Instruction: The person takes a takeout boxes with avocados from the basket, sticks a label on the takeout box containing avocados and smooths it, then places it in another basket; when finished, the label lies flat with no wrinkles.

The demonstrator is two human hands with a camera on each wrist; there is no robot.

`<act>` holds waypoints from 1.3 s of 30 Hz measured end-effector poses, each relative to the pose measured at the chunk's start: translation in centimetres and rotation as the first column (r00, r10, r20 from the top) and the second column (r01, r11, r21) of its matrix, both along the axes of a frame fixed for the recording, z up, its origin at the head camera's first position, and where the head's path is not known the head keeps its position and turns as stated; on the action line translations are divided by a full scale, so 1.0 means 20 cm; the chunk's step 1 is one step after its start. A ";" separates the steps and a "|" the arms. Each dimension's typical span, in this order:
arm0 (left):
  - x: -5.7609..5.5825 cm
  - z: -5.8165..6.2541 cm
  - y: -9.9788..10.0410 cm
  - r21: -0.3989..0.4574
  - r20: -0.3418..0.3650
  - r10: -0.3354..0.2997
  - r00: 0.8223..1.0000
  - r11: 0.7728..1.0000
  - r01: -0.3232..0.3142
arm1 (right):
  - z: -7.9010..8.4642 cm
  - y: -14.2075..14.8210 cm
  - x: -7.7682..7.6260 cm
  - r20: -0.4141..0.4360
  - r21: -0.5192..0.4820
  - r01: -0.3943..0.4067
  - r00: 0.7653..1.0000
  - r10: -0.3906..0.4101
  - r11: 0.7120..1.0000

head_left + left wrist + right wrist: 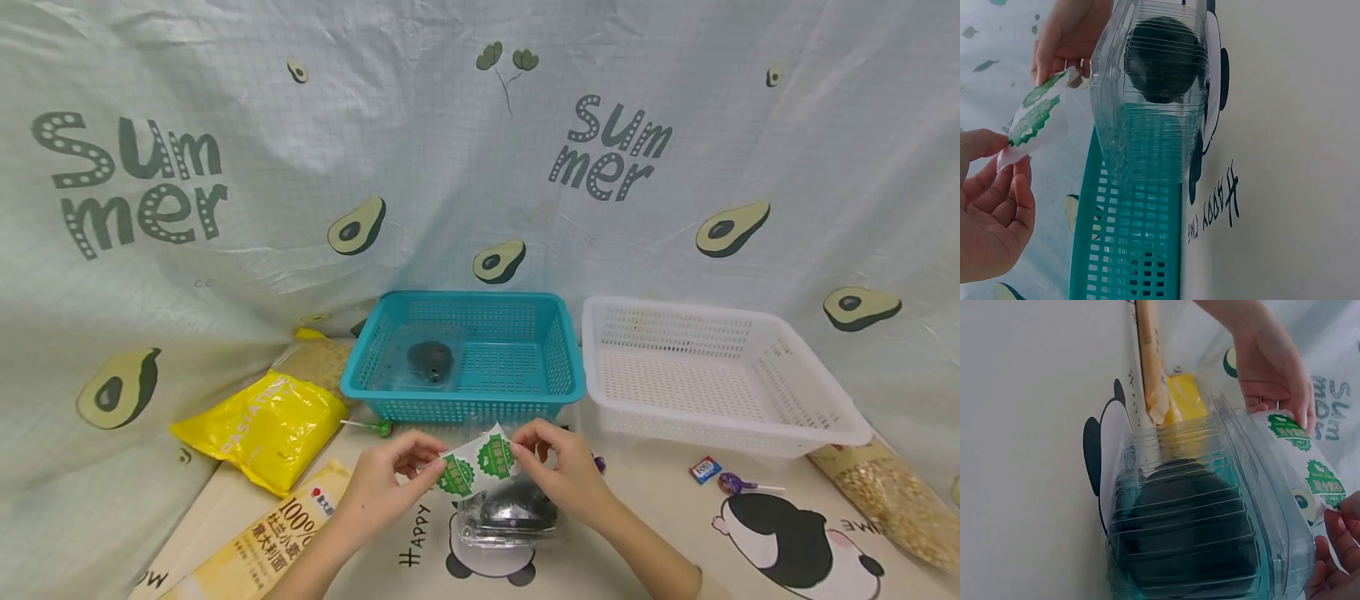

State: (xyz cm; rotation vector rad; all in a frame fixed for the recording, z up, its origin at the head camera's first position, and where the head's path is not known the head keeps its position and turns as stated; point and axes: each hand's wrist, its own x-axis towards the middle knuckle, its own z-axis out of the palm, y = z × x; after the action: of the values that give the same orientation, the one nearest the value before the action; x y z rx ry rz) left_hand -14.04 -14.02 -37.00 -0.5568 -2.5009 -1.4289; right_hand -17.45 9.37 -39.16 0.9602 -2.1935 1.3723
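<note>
A white strip with green jagged-edged stickers (477, 464) is stretched between both hands. My left hand (386, 487) pinches its left end between thumb and fingers. At the other end my right hand (561, 468) pinches the strip the same way. Below it on the table stands a clear plastic clamshell box (480, 533), closed, with a dark round object (1188, 531) inside. In the left wrist view the strip (1038, 115) hangs beside the box's lid, apart from it.
A teal basket (461, 408) holding another clear box (386, 358) stands behind, with a white basket (720, 433) to its right. Yellow bag (262, 425) and pasta pack (262, 542) lie left. Lollipops (733, 483), a small candy (704, 470) and a grain bag (892, 492) are around.
</note>
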 end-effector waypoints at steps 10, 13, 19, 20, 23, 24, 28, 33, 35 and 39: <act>-0.01 -0.01 0.00 0.011 0.032 0.013 0.999 1.000 -0.013 | 0.01 0.02 0.01 0.071 -0.033 0.010 0.997 -0.008 0.999; -0.01 -0.01 0.00 0.004 0.035 0.032 0.999 0.999 -0.032 | 0.05 0.01 0.04 0.072 -0.044 0.003 0.997 0.000 0.999; -0.02 -0.01 0.00 -0.013 0.035 0.056 0.998 0.998 -0.055 | 0.03 0.02 0.03 0.089 -0.045 -0.006 0.996 0.010 0.999; -0.02 -0.01 0.00 -0.019 0.035 0.065 0.997 0.998 -0.064 | 0.02 0.02 0.02 0.108 -0.049 -0.002 0.994 0.007 0.999; -0.04 0.00 -0.02 -0.029 0.064 0.113 0.992 0.993 -0.111 | -0.01 0.04 -0.01 0.178 -0.070 0.028 0.984 -0.015 0.997; -0.05 0.00 -0.03 -0.032 0.075 0.131 0.988 0.991 -0.129 | -0.01 0.05 -0.01 0.199 -0.079 0.038 0.980 -0.022 0.996; -0.09 -0.02 -0.09 -0.086 0.046 0.227 0.973 0.971 -0.222 | 0.00 0.08 -0.02 0.266 -0.093 0.080 0.963 -0.052 0.993; -0.16 -0.09 -0.20 -0.228 -0.028 0.363 0.931 0.905 -0.360 | 0.07 0.08 0.02 0.303 -0.089 0.092 0.951 -0.061 0.992; -0.18 -0.13 -0.23 -0.256 0.004 0.394 0.919 0.889 -0.380 | 0.09 0.08 0.03 0.313 -0.087 0.103 0.947 -0.071 0.991; -0.21 -0.18 -0.28 -0.301 0.060 0.418 0.907 0.873 -0.383 | 0.11 0.08 0.04 0.335 -0.080 0.123 0.938 -0.089 0.989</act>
State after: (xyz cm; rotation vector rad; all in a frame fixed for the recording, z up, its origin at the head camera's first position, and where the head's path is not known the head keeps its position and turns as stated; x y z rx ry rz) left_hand -18.33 -19.63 -40.67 0.0239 -2.7257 -0.9839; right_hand -16.56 10.99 -36.95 0.5988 -2.3455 1.6740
